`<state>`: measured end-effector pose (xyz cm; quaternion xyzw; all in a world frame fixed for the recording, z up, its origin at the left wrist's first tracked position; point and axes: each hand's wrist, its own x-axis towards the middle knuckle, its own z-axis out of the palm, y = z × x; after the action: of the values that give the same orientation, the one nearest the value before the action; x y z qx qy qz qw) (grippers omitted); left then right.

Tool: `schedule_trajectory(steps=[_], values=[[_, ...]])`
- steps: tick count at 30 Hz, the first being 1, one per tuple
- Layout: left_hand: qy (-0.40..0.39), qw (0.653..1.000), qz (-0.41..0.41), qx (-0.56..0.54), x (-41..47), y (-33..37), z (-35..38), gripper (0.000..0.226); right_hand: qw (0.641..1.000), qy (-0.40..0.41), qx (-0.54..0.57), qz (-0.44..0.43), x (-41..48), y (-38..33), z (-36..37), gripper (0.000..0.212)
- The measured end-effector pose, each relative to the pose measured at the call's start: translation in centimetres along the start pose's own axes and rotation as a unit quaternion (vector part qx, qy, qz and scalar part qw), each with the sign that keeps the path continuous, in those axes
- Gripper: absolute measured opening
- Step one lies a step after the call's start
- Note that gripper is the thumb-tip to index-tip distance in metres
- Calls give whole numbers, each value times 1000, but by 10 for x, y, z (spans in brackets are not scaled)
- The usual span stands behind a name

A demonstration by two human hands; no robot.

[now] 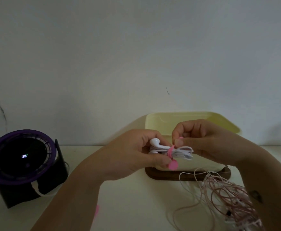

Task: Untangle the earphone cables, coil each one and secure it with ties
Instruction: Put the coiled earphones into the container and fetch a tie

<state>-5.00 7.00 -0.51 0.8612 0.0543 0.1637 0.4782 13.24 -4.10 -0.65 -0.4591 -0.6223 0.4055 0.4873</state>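
Left hand (pixel 133 152) gripping coiled white earphone bundle (pixel 174 151), right hand (pixel 203 139) pinching pink tie (pixel 171 157) around its middle, pink cable tangle (pixel 228 195) on table (pixel 128 197)

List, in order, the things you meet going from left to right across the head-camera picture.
purple fan → left hand → pink tie round the coiled white earphone → right hand, pinching the tie's end. The box and the loose cable tangle overlap these, so they are left out.
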Motion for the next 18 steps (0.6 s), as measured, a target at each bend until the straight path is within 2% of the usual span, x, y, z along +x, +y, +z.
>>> schedule_trajectory(steps=[3,5,6,9,13,15,18], values=[[14,1000,1,-7,-1,1,-1,21,999,13,-29,-22,-2,-4,0,8],[16,1000,10,-22,-2,3,0,21,1000,4,10,-19,-1,-5,3,5],[19,999,18,-30,-3,5,1,21,999,-6,51,-18,0,-3,3,3],[36,996,56,-54,-3,9,2,13,979,-52,197,-8,5,8,6,14],[63,990,77,-98,-1,9,4,12,912,-150,381,13,17,20,11,12],[75,987,80,-121,2,4,4,11,924,-125,361,13,20,19,15,11],[90,976,67,-188,7,-4,2,23,946,-26,322,17,19,15,19,21]])
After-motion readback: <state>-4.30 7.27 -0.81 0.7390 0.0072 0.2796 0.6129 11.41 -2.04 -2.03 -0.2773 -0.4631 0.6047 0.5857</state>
